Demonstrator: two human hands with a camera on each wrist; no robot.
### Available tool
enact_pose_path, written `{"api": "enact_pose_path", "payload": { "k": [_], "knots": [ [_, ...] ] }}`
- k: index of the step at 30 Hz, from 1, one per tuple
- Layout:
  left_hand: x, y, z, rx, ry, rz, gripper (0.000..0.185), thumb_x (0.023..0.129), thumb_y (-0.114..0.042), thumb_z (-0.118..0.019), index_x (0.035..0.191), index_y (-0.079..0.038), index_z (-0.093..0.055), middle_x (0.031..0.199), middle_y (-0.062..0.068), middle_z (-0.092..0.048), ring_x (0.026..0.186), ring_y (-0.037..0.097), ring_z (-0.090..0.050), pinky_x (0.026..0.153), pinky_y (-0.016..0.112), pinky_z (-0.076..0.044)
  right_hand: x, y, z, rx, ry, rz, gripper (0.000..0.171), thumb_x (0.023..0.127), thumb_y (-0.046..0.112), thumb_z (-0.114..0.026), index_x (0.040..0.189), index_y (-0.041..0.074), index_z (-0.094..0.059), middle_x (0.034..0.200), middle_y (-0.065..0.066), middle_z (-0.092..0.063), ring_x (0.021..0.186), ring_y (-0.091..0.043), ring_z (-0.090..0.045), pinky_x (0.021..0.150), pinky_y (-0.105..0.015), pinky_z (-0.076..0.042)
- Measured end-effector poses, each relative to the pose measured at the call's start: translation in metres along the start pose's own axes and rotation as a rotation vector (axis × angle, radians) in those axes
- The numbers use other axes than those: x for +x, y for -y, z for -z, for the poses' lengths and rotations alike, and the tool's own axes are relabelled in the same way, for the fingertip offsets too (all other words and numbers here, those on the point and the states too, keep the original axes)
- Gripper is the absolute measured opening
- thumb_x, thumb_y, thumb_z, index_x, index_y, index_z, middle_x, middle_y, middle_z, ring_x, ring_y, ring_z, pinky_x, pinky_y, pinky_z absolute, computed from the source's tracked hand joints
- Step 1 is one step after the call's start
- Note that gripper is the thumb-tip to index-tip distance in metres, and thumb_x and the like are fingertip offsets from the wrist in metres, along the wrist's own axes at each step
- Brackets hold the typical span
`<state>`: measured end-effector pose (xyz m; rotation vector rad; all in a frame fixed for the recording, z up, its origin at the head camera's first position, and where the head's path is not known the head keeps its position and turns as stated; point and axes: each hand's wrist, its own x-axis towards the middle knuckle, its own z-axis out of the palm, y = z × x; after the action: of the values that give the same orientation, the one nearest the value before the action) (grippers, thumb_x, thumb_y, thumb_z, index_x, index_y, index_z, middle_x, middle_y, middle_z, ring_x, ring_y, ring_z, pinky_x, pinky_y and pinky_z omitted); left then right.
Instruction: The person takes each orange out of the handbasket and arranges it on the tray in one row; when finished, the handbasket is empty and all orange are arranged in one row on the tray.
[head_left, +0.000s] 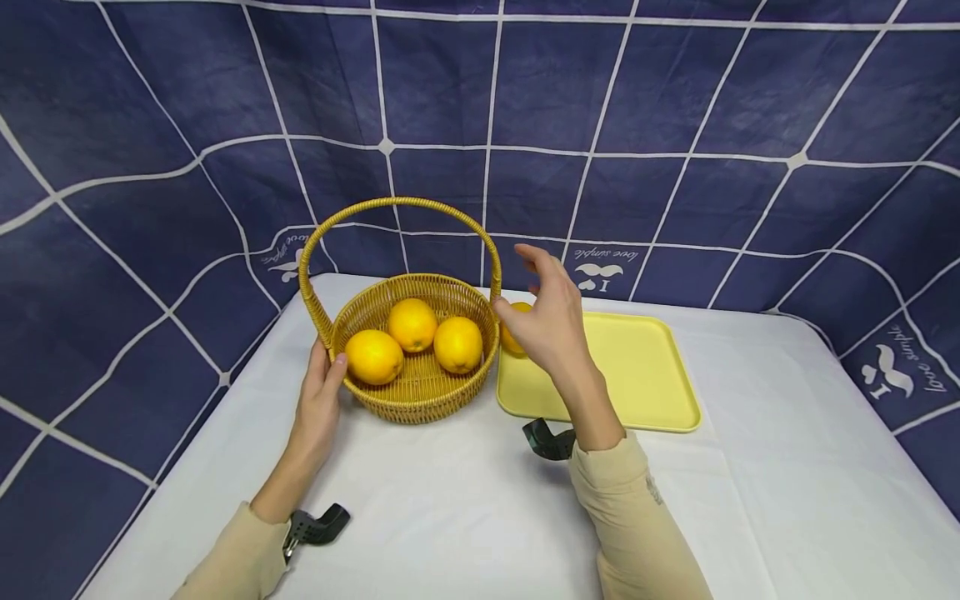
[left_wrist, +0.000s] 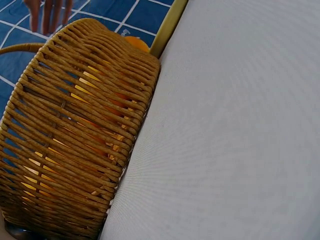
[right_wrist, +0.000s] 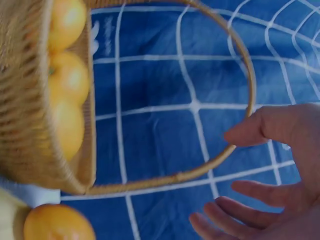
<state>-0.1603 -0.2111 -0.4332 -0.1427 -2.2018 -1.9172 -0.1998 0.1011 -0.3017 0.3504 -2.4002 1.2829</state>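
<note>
A round wicker basket [head_left: 416,411] with a tall arched handle [head_left: 401,202] holds three oranges [head_left: 412,325]. My left hand [head_left: 319,408] grips its left side, the thumb lying over the rim and the fingers along the outer wall. To the right of the basket, my right hand [head_left: 553,325] is raised with its fingers spread and holds nothing. Behind it, partly hidden, another orange [head_left: 512,337] rests at the left end of a yellow tray [head_left: 637,371]. In the right wrist view that orange [right_wrist: 57,224] shows below the basket, apart from the fingers.
White cloth [head_left: 450,517] covers the table under the basket and tray. A dark blue curtain with white grid lines [head_left: 540,100] hangs behind and along both sides. Black wrist mounts [head_left: 318,525] stick out from both forearms.
</note>
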Motion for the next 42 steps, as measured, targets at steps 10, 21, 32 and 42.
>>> {"api": "enact_pose_path", "payload": {
  "k": [10, 21, 32, 42],
  "knots": [
    [-0.001, 0.0, -0.001, 0.016, -0.012, 0.0, 0.061, 0.116, -0.028, -0.038, 0.171, -0.026, -0.012, 0.177, 0.0, -0.015, 0.163, 0.018, -0.01, 0.134, 0.043, -0.008, -0.008, 0.011, -0.018, 0.065, 0.032, 0.078, 0.065, 0.084, 0.007, -0.076, 0.146, 0.007, -0.056, 0.136, -0.014, -0.06, 0.127, -0.029, -0.061, 0.104, -0.039, -0.058],
    [0.0, 0.002, 0.0, 0.01, -0.005, -0.004, 0.061, 0.116, -0.029, -0.038, 0.171, -0.025, -0.012, 0.178, 0.001, -0.015, 0.163, 0.018, -0.01, 0.134, 0.044, -0.007, -0.016, -0.002, -0.062, -0.104, 0.165, 0.08, 0.066, 0.087, 0.014, -0.075, 0.149, 0.007, -0.053, 0.146, -0.011, -0.057, 0.131, -0.029, -0.056, 0.112, -0.046, -0.049],
    [0.002, 0.0, 0.0, -0.005, -0.005, -0.011, 0.062, 0.116, -0.026, -0.039, 0.171, -0.025, -0.01, 0.177, 0.0, -0.014, 0.163, 0.017, -0.009, 0.134, 0.043, -0.006, -0.022, -0.013, -0.093, -0.302, 0.309, 0.04, 0.074, 0.09, 0.022, -0.078, 0.155, 0.002, -0.048, 0.163, -0.019, -0.043, 0.144, -0.038, -0.05, 0.12, -0.054, -0.043],
    [0.002, 0.0, 0.0, 0.021, -0.01, 0.006, 0.061, 0.116, -0.029, -0.039, 0.171, -0.027, -0.011, 0.177, -0.001, -0.015, 0.163, 0.015, -0.01, 0.134, 0.038, -0.009, -0.023, -0.015, -0.1, -0.503, 0.381, 0.026, 0.077, 0.09, 0.036, -0.083, 0.152, 0.003, -0.052, 0.15, -0.02, -0.057, 0.137, -0.037, -0.052, 0.115, -0.047, -0.048]
  ]
}}
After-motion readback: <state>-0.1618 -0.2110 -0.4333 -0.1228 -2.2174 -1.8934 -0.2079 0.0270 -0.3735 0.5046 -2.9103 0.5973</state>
